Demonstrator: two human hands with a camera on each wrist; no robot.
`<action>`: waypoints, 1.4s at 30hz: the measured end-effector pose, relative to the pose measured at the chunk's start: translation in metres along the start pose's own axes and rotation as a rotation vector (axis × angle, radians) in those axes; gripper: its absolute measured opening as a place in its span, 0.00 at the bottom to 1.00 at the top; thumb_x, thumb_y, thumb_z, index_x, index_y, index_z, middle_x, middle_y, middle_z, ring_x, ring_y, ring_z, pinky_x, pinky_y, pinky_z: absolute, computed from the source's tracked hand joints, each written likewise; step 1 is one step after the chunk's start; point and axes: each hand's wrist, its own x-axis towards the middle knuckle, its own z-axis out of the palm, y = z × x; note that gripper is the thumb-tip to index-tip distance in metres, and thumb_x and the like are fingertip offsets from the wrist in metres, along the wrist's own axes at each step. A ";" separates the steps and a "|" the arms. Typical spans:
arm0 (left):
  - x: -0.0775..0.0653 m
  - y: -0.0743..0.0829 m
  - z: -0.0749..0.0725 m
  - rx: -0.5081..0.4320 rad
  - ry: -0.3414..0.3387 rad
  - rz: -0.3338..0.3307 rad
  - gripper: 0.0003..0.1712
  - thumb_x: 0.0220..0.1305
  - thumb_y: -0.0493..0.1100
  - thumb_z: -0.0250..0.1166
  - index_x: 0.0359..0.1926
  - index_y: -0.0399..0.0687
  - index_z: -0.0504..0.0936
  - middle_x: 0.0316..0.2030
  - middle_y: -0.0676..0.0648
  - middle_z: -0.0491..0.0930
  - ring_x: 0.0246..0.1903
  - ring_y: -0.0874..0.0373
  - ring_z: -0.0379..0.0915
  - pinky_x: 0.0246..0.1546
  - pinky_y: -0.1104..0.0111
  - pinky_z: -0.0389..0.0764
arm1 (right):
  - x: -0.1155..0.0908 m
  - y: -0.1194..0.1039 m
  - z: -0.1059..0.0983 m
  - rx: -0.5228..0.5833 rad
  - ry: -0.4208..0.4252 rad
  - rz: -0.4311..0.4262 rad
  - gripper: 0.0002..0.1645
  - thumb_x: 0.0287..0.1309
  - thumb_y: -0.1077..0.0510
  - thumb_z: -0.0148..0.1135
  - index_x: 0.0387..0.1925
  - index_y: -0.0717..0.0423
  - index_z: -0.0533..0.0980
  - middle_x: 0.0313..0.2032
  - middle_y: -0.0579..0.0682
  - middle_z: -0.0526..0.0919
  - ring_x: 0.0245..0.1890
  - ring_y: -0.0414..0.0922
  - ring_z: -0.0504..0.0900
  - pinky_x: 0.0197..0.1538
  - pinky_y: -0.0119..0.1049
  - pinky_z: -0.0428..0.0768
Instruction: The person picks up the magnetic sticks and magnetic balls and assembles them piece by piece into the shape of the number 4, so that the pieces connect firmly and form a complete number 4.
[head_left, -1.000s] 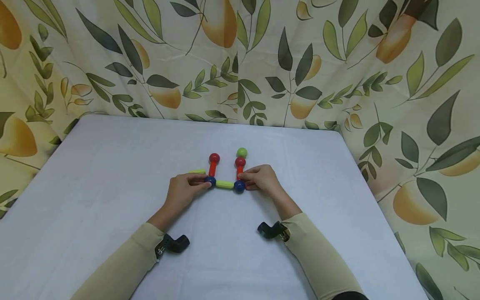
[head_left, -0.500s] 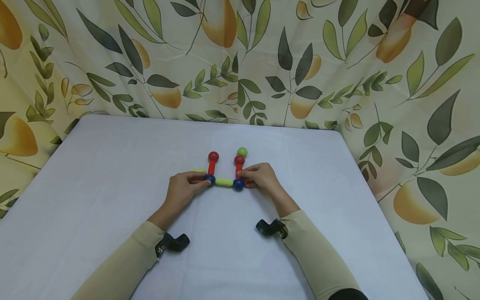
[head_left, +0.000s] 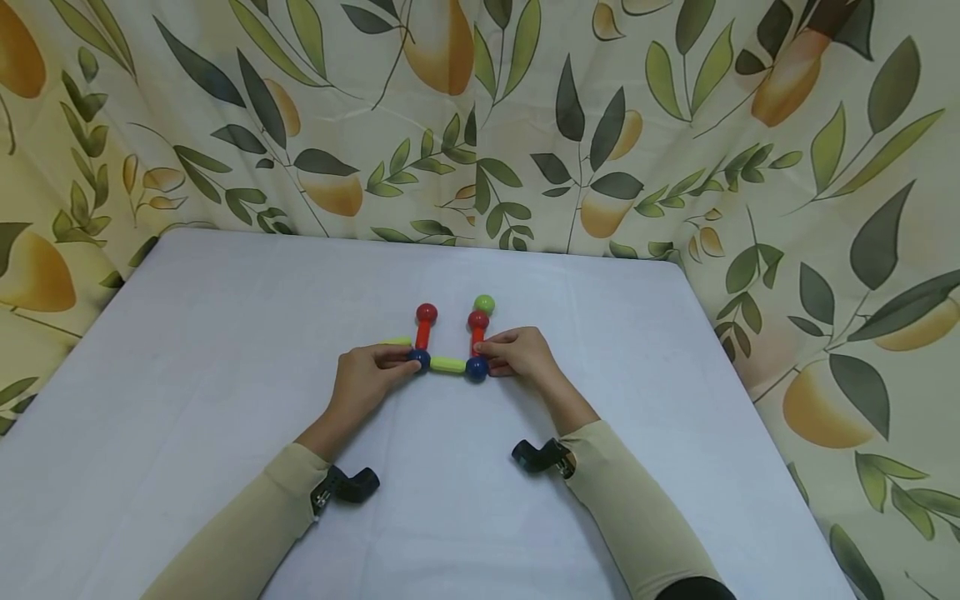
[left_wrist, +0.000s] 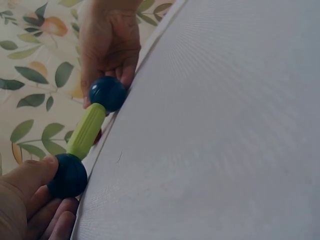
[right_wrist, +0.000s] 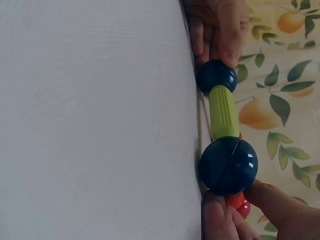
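Note:
A ball-and-rod building toy stands in a U shape at mid-table in the head view. Its front side is a yellow-green rod [head_left: 447, 365] joining a left blue ball [head_left: 420, 359] and a right blue ball [head_left: 476, 369]. From each blue ball a red rod leads back to a red ball [head_left: 427, 312]; on the right side a green ball [head_left: 484, 304] adjoins the red one. My left hand [head_left: 362, 379] pinches the left blue ball between thumb and fingers. With my right hand [head_left: 522, 357] I pinch the right red rod [head_left: 478, 335] just behind its blue ball.
Another yellow-green rod [head_left: 396, 341] shows partly behind my left fingers. White cloth covers the table [head_left: 442, 500], whose far edge meets a leaf-and-fruit patterned curtain [head_left: 420, 167]. Black wrist cameras [head_left: 358, 487] jut inward from both sleeves.
The toy has shifted very slightly away from me and to the left, my right hand moving a little with it. Both hands keep their hold, almost still in the last half second.

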 end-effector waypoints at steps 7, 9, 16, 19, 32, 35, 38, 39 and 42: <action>-0.004 0.002 0.001 0.018 0.000 -0.022 0.23 0.53 0.49 0.76 0.51 0.50 0.87 0.38 0.48 0.88 0.42 0.57 0.84 0.47 0.61 0.82 | -0.001 0.003 0.000 -0.004 -0.001 -0.011 0.20 0.56 0.55 0.72 0.46 0.64 0.83 0.36 0.57 0.88 0.23 0.39 0.84 0.31 0.31 0.84; -0.005 0.002 0.001 0.023 0.000 -0.029 0.23 0.53 0.49 0.76 0.51 0.50 0.87 0.38 0.48 0.88 0.43 0.57 0.84 0.47 0.61 0.82 | -0.001 0.003 0.001 -0.004 -0.001 -0.005 0.20 0.56 0.54 0.72 0.46 0.63 0.83 0.36 0.56 0.88 0.23 0.39 0.84 0.31 0.31 0.84; -0.009 0.000 0.001 0.026 0.009 -0.029 0.23 0.53 0.49 0.76 0.51 0.51 0.87 0.38 0.49 0.89 0.44 0.57 0.83 0.48 0.61 0.81 | -0.003 0.004 0.002 0.014 -0.004 0.009 0.19 0.56 0.55 0.72 0.46 0.63 0.83 0.37 0.56 0.88 0.24 0.39 0.84 0.32 0.32 0.84; -0.011 0.001 0.001 0.023 0.009 -0.040 0.23 0.53 0.49 0.76 0.51 0.50 0.87 0.38 0.48 0.89 0.44 0.56 0.83 0.48 0.61 0.82 | -0.004 0.006 0.003 0.017 -0.007 0.003 0.19 0.56 0.56 0.72 0.46 0.64 0.83 0.37 0.56 0.88 0.24 0.39 0.84 0.32 0.32 0.84; -0.021 0.005 0.004 0.004 -0.005 -0.073 0.21 0.52 0.49 0.77 0.49 0.51 0.88 0.36 0.51 0.89 0.41 0.59 0.84 0.40 0.69 0.79 | -0.013 0.012 -0.001 0.007 -0.018 -0.005 0.19 0.56 0.56 0.71 0.46 0.64 0.83 0.36 0.56 0.87 0.24 0.39 0.84 0.32 0.32 0.84; -0.024 0.006 0.005 0.001 -0.005 -0.070 0.21 0.52 0.49 0.77 0.48 0.51 0.88 0.35 0.51 0.89 0.41 0.59 0.84 0.40 0.69 0.79 | -0.014 0.014 -0.002 0.009 -0.018 -0.004 0.19 0.57 0.56 0.71 0.46 0.64 0.83 0.37 0.56 0.87 0.24 0.39 0.84 0.32 0.32 0.84; -0.026 0.007 0.005 0.003 -0.010 -0.074 0.21 0.53 0.49 0.77 0.48 0.51 0.88 0.35 0.51 0.89 0.41 0.59 0.83 0.38 0.70 0.78 | -0.016 0.016 -0.002 0.010 -0.013 -0.002 0.19 0.56 0.55 0.72 0.46 0.64 0.83 0.36 0.56 0.87 0.24 0.39 0.84 0.32 0.32 0.84; -0.027 0.007 0.005 0.000 -0.012 -0.077 0.21 0.53 0.49 0.77 0.48 0.51 0.88 0.35 0.51 0.89 0.41 0.59 0.83 0.37 0.71 0.78 | -0.017 0.016 -0.002 0.010 -0.012 -0.004 0.19 0.56 0.55 0.72 0.46 0.64 0.83 0.36 0.56 0.87 0.24 0.39 0.84 0.32 0.31 0.84; -0.029 0.007 0.006 -0.013 -0.012 -0.079 0.21 0.52 0.49 0.77 0.48 0.51 0.88 0.35 0.51 0.89 0.40 0.60 0.83 0.36 0.73 0.77 | -0.019 0.017 -0.002 0.013 -0.006 -0.011 0.19 0.56 0.56 0.72 0.46 0.65 0.83 0.35 0.55 0.87 0.24 0.39 0.83 0.32 0.31 0.84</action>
